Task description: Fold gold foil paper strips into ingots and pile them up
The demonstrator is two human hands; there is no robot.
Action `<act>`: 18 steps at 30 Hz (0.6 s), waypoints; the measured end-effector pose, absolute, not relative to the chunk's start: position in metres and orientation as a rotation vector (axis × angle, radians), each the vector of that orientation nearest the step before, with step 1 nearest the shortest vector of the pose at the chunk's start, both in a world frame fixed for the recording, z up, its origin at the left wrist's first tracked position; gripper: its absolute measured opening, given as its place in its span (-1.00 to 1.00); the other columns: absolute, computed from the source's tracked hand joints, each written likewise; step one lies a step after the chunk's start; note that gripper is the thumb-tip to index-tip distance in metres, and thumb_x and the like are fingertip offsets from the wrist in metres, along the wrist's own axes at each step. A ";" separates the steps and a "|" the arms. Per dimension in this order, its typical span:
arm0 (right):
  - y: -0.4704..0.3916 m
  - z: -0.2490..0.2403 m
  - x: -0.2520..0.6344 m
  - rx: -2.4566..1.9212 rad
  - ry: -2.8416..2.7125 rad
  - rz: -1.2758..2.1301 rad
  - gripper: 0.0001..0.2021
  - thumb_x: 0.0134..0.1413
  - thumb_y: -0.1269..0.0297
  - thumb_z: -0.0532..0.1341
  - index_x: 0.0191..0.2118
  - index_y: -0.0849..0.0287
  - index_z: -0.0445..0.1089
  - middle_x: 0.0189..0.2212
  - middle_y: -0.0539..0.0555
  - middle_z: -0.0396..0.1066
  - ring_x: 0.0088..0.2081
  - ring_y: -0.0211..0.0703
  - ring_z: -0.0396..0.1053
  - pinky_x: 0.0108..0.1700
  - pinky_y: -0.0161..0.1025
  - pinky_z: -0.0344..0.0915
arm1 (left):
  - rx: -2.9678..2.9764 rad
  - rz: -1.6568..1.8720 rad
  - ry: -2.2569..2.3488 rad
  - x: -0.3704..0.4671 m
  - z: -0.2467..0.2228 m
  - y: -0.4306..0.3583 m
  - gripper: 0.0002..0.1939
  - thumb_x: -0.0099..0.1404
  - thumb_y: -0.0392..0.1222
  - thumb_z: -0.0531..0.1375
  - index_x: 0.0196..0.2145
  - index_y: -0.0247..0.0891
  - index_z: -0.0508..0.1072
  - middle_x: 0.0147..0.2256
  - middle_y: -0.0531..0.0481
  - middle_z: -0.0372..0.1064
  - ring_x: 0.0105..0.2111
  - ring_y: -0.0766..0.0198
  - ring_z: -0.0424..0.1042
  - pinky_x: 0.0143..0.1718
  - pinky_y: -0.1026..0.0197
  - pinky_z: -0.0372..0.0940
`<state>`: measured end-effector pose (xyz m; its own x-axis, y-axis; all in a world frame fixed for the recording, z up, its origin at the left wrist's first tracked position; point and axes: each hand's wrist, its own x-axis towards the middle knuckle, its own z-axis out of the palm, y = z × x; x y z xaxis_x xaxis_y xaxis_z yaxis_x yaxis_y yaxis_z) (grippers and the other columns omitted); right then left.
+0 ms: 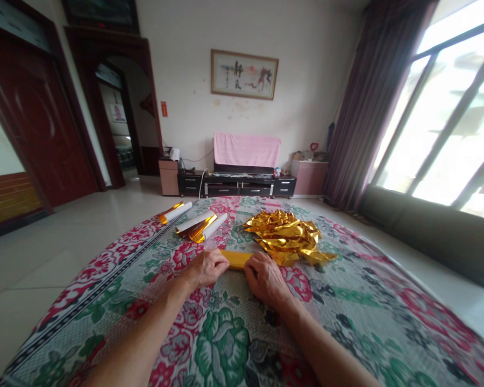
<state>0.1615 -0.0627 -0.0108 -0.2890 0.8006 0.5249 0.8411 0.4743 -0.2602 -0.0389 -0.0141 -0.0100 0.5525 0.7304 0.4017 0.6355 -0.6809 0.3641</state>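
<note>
A flat strip of gold foil paper lies crosswise near the middle of the table, between my two hands. My left hand is closed on its left end, the fingers curled. At the right end my right hand grips it with bent fingers; the fingertips are partly hidden. Just beyond my right hand rises a heap of shiny folded gold foil pieces. Farther left lie loosely rolled gold foil sheets with white backs, and another such roll rests near the table's far left edge.
A floral cloth in green, pink and grey covers the round table. Across the tiled floor stands a low black cabinet bearing something under a pink cloth. A dark curtain and window are on the right, doorways on the left.
</note>
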 end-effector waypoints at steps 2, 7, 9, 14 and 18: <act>-0.062 -0.009 0.160 -1.388 -2.095 -0.092 -0.78 0.12 0.36 0.03 -0.48 0.20 0.35 -0.43 0.04 0.27 -0.35 -0.29 0.23 -0.26 -0.37 0.10 | 2.585 0.775 1.251 -0.035 -0.009 -0.015 -0.76 0.20 -0.26 0.03 -0.48 -0.23 0.47 -0.47 0.04 0.38 -0.43 0.38 0.34 -0.34 0.36 0.20; -0.056 -0.009 0.157 -1.508 -1.981 -0.065 -0.80 0.08 0.32 0.08 -0.48 0.21 0.38 -0.43 0.06 0.28 -0.33 -0.27 0.27 -0.27 -0.38 0.13 | 2.566 0.747 1.419 -0.027 -0.009 -0.016 -0.77 0.19 -0.28 0.01 -0.50 -0.26 0.44 -0.47 0.01 0.39 -0.42 0.34 0.36 -0.37 0.32 0.18; -0.053 -0.012 0.157 -1.548 -1.940 -0.049 -0.83 0.04 0.32 0.12 -0.48 0.20 0.39 -0.43 0.05 0.29 -0.34 -0.26 0.27 -0.28 -0.38 0.14 | 2.522 0.754 1.461 -0.026 -0.009 -0.017 -0.81 0.17 -0.27 0.03 -0.48 -0.25 0.44 -0.47 0.01 0.40 -0.43 0.34 0.36 -0.39 0.32 0.17; -0.048 -0.016 0.159 -1.555 -1.918 -0.037 -0.87 -0.01 0.31 0.15 -0.49 0.21 0.38 -0.44 0.06 0.31 -0.36 -0.26 0.27 -0.31 -0.37 0.14 | 2.412 0.765 1.489 -0.027 -0.004 -0.021 -0.87 0.13 -0.23 0.09 -0.37 -0.21 0.43 -0.46 0.06 0.40 -0.47 0.36 0.35 -0.44 0.34 0.16; -0.049 -0.015 0.162 -1.498 -1.955 -0.003 -0.82 0.04 0.35 0.09 -0.51 0.21 0.37 -0.45 0.04 0.30 -0.34 -0.27 0.27 -0.28 -0.39 0.13 | 2.446 0.759 1.454 -0.029 -0.004 -0.021 -0.86 0.13 -0.28 0.08 -0.35 -0.21 0.42 -0.45 0.06 0.39 -0.45 0.35 0.35 -0.41 0.34 0.17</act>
